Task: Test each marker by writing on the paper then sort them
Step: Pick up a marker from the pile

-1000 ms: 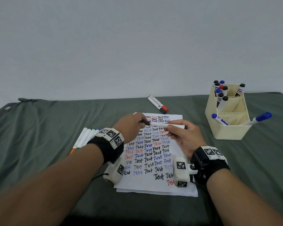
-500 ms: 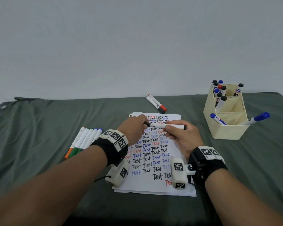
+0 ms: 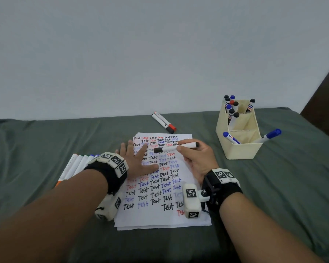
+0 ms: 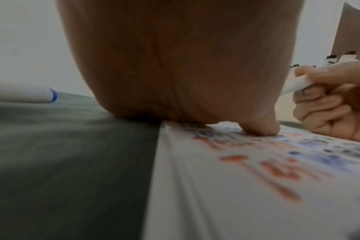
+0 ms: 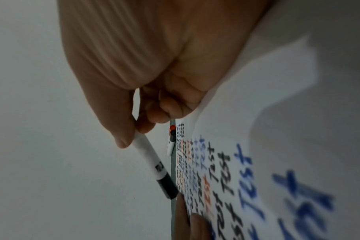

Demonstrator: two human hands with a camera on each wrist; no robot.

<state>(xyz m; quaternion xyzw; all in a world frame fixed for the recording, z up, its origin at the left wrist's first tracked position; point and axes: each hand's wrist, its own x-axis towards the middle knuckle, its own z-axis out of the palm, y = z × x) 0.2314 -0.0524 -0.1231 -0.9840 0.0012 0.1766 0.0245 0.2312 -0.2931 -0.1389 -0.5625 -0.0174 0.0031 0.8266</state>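
Note:
My right hand (image 3: 185,149) pinches a white marker (image 3: 171,149) with a black cap, held level over the upper part of the paper (image 3: 160,217); its capped end points left. In the right wrist view my right hand (image 5: 137,128) grips the marker (image 5: 152,160) by its barrel, above the paper (image 5: 267,113). My left hand (image 3: 141,158) lies flat on the paper's left side with fingers spread, holding nothing. Its palm (image 4: 185,65) presses on the paper (image 4: 236,194) at the sheet's edge. The sheet is covered with "Test" in black, blue and red.
A cream organizer (image 3: 239,150) at the right holds several markers at the back and two blue-capped ones (image 3: 231,138) in front. A red-capped and a black-capped marker (image 3: 163,122) lie beyond the paper. A row of markers (image 3: 76,166) lies left of my left wrist. Green cloth (image 3: 36,149) covers the table.
My left hand has let go of the marker's capped end and come down flat on the paper's left side. My right hand still holds the marker, a little further right.

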